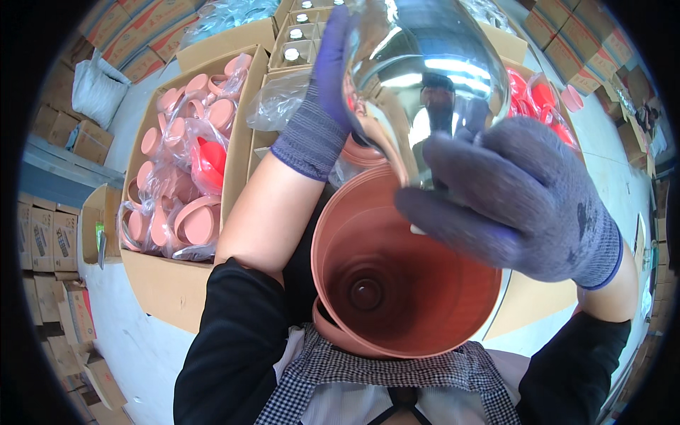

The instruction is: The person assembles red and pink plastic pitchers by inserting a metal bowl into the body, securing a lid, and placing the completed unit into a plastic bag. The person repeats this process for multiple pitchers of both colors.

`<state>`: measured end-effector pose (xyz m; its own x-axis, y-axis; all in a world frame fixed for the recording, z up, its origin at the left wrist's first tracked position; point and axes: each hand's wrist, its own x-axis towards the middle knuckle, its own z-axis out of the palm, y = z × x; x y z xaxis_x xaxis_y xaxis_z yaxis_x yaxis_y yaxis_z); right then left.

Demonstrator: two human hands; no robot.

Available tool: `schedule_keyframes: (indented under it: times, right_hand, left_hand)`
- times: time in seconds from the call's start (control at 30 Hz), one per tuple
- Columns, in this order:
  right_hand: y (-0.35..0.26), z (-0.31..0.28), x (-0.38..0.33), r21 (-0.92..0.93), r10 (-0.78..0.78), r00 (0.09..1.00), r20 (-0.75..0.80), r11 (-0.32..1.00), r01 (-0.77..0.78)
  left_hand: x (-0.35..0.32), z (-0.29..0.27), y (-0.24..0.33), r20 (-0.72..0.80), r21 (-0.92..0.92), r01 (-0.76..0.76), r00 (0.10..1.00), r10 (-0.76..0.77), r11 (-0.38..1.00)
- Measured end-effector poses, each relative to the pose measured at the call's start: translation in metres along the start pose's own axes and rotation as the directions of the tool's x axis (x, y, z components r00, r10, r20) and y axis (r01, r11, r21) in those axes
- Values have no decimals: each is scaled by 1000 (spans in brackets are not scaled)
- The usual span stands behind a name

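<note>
A shiny silver vacuum flask liner (439,64) is tilted above an open pink flask casing (407,283). My left hand (331,74), in a purple-grey knit glove, presses along the liner's left side; its fingertips run out of view at the top. My right hand (524,198), gloved alike, has its fingers closed round the liner's lower end, over the casing's right rim. A small white bit shows under the right fingers. The casing stands against my checked apron (397,375), mouth up, with a round knob-like spot at its bottom. Its handle (333,329) is on the near left.
At left stands a carton (170,283) of pink flask parts in plastic bags, with a red piece (209,164) among them. Ahead, a divided box holds white-capped items (292,54). Red parts (542,99) fill a carton at right. Stacked cartons (53,234) line the sides.
</note>
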<state>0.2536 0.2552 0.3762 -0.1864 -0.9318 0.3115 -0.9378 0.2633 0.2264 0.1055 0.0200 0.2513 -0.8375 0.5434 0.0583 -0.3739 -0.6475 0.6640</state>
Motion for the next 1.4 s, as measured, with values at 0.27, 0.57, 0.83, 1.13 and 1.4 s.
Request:
schedule_keyframes:
  times: [0.27, 0.57, 0.83, 1.13, 1.4]
  right_hand:
    - [33, -4, 31, 938, 697, 653, -295, 341, 60]
    - [-50, 40, 8, 964, 773, 622, 123, 56, -260]
    - [-85, 83, -42, 892, 816, 562, 138, 145, -429]
    - [-53, 69, -61, 407, 509, 838, -194, 819, -404]
    - [-49, 78, -64, 622, 451, 880, -151, 735, -270]
  left_hand:
    - [-78, 51, 56, -68, 583, -349, 879, 473, 733]
    - [-190, 74, -14, 21, 794, -180, 963, 269, 581]
    - [-201, 75, -28, 77, 887, -202, 952, 297, 415]
    - [-161, 52, 28, 89, 960, -24, 971, -222, 279]
    - [-119, 65, 51, 196, 979, -159, 895, -400, 125]
